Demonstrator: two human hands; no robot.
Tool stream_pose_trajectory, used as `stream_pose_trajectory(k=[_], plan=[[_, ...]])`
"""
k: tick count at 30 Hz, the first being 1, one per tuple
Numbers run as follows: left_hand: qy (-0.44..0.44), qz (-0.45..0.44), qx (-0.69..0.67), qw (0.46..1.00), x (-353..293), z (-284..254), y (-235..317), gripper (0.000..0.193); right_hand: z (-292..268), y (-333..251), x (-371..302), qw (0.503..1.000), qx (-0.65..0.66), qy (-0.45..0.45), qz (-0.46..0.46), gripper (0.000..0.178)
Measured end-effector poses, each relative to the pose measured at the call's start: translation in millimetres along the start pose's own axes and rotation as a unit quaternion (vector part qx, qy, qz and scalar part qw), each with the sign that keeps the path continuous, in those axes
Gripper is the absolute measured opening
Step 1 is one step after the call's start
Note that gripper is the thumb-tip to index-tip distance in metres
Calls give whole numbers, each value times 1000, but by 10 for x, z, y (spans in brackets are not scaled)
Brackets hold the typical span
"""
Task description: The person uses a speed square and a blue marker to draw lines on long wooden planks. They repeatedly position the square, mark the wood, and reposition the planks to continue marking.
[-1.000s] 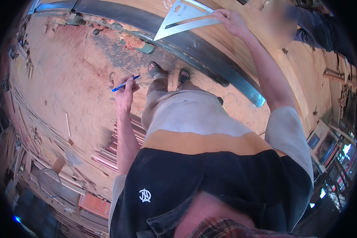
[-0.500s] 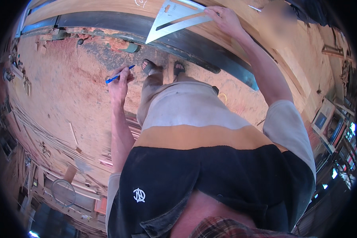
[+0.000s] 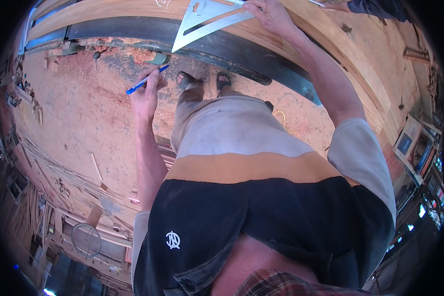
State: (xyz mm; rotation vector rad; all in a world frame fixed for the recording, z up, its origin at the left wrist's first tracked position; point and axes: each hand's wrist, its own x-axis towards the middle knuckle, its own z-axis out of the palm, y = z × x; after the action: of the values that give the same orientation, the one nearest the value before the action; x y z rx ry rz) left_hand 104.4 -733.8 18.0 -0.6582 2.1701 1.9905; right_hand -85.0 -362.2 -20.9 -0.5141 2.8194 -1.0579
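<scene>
My left hand (image 3: 147,90) is closed around a blue pen (image 3: 136,88), held in the air over the floor, short of the bench. The pen's tip points up and to the right. At the far side my right hand (image 3: 270,16) grips the right corner of a silver triangular speed square (image 3: 209,28). The square has a slot and a small cut-out, and it reaches over the bench's near edge. Beneath it lie wooden boards (image 3: 113,10), one with a white chalk-like mark. A dark metal bench edge (image 3: 128,28) runs along their near side.
A co-worker's arm and dark sleeve (image 3: 377,9) show at the far right, near the boards. A green cylindrical part (image 3: 158,58) and a round knob (image 3: 97,55) sit under the bench edge. Thin wood strips (image 3: 54,160) lie on the dusty floor at left. A yellow cord (image 3: 281,118) lies right of my legs.
The speed square and my right hand have shifted slightly left and toward the far edge. My left hand, still holding the pen, has risen slightly in view. The co-worker's arm now shows more.
</scene>
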Motion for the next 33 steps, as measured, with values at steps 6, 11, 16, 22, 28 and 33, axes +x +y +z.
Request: stream_pose_trajectory(k=[6, 11, 16, 22, 28, 33], plan=[[-28, 100, 38, 994, 40, 357, 313, 30, -19, -52, -28, 1000, 26, 4, 5, 29], [-118, 320, 161, 926, 168, 1157, 435, 24, 6, -43, -34, 1000, 24, 14, 8, 28], [-138, 373, 204, 894, 433, 1719, 523, 23, 60, 42, -12, 1000, -23, 3, -1, 46], [-100, 339, 251, 901, 362, 1589, 539, 22, 121, 143, -18, 1000, 4, 19, -6, 41], [-105, 377, 245, 887, 318, 1684, 575, 20, 81, 69, -10, 1000, -15, 13, -17, 41], [-92, 310, 204, 924, 358, 1735, 571, 17, 51, 29, -21, 999, -20, 11, -29, 42]])
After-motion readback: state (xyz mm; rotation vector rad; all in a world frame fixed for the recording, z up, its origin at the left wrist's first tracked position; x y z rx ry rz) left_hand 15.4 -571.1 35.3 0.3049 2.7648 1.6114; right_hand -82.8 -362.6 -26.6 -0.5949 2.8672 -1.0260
